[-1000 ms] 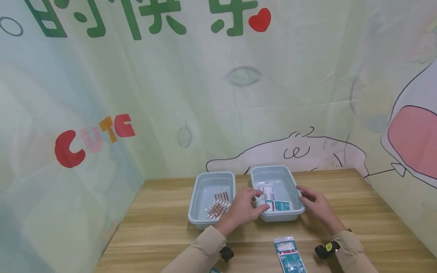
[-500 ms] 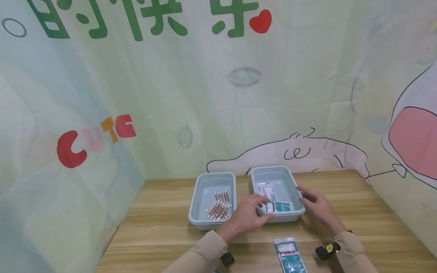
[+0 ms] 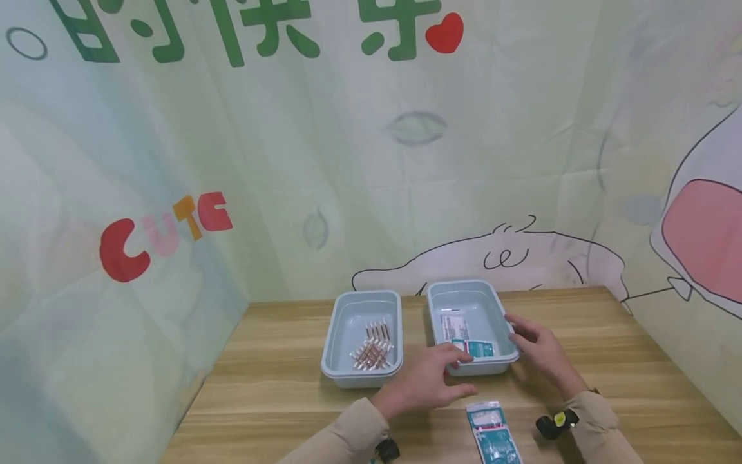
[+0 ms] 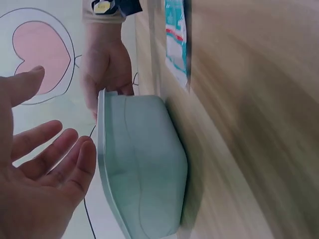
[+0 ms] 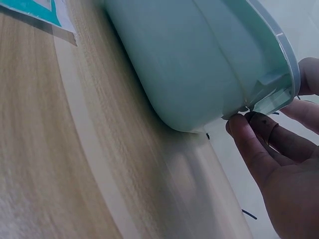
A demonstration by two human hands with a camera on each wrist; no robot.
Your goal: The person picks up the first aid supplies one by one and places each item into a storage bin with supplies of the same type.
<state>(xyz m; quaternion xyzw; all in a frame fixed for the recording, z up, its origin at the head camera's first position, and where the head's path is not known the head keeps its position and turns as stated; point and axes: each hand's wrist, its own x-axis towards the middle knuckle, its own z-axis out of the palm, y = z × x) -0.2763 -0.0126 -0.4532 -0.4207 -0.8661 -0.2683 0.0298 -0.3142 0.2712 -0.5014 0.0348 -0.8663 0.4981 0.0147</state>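
My right hand [image 3: 542,354] grips the right side rim of a pale blue plastic tray [image 3: 491,309]; the right wrist view shows its fingers [image 5: 251,149] against the outer wall and others at the rim. Inside lie a teal-and-white packet [image 3: 481,348] and a clear packet with printed text [image 3: 453,325]. My left hand [image 3: 420,380] hovers at the tray's near left corner, fingers spread loosely, holding nothing. In the left wrist view its fingers [image 4: 75,172] stand beside the rim. A second teal-and-white packet [image 3: 493,433] lies on the table in front.
A matching tray [image 3: 342,328] stands to the left, with brown-stemmed cotton swabs [image 3: 373,354], several in a row and others crossed in a pile. Both trays sit on a wood-grain table [image 3: 278,374], near its back edge. A printed curtain [image 3: 324,161] hangs behind.
My left hand has drawn back from over the right tray toward me, down to its near edge, and its fingers have spread. The right hand stays on the rim; the packets inside look unmoved.
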